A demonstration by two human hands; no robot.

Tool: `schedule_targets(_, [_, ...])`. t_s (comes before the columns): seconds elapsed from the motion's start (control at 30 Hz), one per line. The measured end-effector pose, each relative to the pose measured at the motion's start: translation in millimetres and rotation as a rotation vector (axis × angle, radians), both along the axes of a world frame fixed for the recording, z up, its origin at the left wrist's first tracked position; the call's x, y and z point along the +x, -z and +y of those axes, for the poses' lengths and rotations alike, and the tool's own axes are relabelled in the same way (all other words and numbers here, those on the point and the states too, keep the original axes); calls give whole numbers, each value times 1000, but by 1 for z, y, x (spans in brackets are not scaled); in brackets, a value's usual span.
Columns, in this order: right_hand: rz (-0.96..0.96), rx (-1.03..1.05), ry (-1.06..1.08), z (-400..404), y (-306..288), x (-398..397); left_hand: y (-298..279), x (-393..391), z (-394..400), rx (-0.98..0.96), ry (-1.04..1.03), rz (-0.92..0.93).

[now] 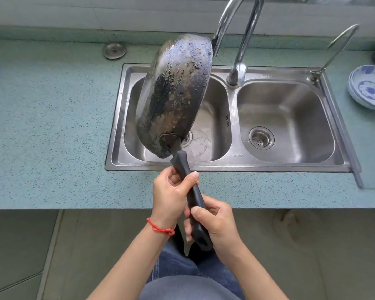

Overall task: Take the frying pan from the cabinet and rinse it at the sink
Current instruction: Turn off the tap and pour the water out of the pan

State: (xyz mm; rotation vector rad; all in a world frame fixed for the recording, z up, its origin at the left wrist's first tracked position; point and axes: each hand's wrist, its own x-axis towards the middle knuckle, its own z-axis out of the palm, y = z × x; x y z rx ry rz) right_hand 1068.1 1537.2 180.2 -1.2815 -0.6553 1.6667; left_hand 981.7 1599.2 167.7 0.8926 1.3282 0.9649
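Now we hold the frying pan (pixel 174 92) tilted on edge over the left basin (pixel 212 135) of the sink (pixel 232 167), its scorched underside turned toward us and its long black handle (pixel 191 195) running back over the near counter edge. Our left hand (pixel 171 198) is wrapped around the middle of the handle, and our right hand (pixel 214 221) clasps its near end, so both are closed on the pan.

We judge the pan is already out of the cabinet and the rinsing step is in hand; whether water is running we cannot quite tell, though the left basin floor looks wet. Next we would need to bring the pan under the tall faucet (pixel 238 68), turning it so water reaches the inside as well.

Counting: one pan, two basins, each with one drain, and two taps, the tall faucet and a thinner spout (pixel 333 50) at the far right corner. On the counter (pixel 52 126) to the right sit stacked blue-patterned bowls (pixel 368 87), seemingly two.
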Motion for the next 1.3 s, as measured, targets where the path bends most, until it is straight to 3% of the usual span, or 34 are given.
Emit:
schedule_targets(0.6, [236,10,-11,5,-4,-7,-11,-5,0,29,-91,82])
schedule_targets(1.3, [231,27,-53,6,0,-5,-14,-8,-1,5,-103,66])
